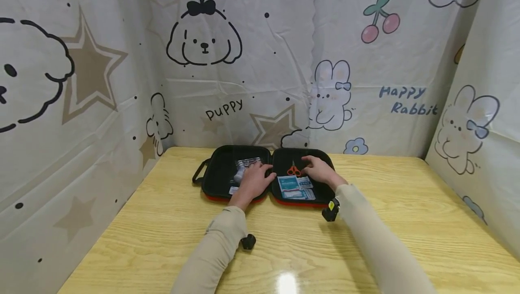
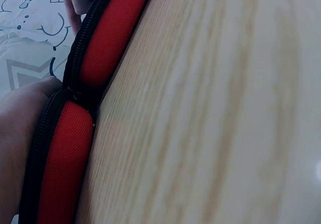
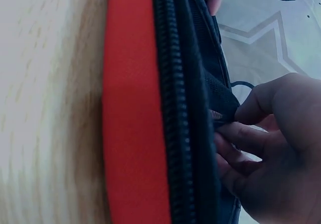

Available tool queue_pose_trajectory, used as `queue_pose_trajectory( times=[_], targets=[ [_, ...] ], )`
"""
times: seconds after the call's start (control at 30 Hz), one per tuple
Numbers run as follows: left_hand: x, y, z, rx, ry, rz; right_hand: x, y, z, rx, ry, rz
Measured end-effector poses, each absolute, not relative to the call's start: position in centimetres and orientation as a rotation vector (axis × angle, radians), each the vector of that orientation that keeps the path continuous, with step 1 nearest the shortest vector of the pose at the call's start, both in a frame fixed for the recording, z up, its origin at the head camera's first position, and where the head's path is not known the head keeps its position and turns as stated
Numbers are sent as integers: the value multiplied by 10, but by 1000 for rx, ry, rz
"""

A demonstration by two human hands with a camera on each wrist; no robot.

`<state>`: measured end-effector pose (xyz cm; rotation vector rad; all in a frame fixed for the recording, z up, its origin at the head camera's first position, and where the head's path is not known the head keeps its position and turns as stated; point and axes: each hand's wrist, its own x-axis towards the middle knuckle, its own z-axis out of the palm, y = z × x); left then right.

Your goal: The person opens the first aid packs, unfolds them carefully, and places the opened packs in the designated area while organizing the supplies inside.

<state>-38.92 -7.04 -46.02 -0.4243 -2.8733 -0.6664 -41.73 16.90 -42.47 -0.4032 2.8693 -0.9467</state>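
A black case (image 1: 219,154) with red outer sides lies unfolded on the table. My left hand (image 1: 255,177) reaches over its left half, beside a clear packet (image 1: 248,163), with the thumb near the hinge. In the left wrist view, that hand (image 2: 25,128) overlaps the zipped rim. Over the right half, my right hand (image 1: 318,170) is close to scissors (image 1: 294,170) with orange handles. The right wrist view shows this hand's thumb and forefinger pinching black fabric (image 3: 220,96) inside the case. Teal and white packets (image 1: 294,188) lie in the right half, nearer me.
The case stands toward the back of the wooden table (image 1: 284,249), close to a patterned cloth backdrop (image 1: 276,59). A carrying handle (image 1: 199,172) sticks out on its left. Cloth also hangs along both sides.
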Motion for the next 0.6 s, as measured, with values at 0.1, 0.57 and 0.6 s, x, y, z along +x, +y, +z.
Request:
queue_pose_trajectory(
  times=[0.1,0.57,0.6],
  targets=[
    [-391,-70,-462,-421,-2878,-655,-417,169,-424,-395,2875,-928],
    [-386,-67,-460,-413,-2892,-582,-407,184,-433,-563,3035,-759],
    [-386,-67,-460,-410,-2888,-585,-406,184,-432,-572,3047,-737]
  ],
)
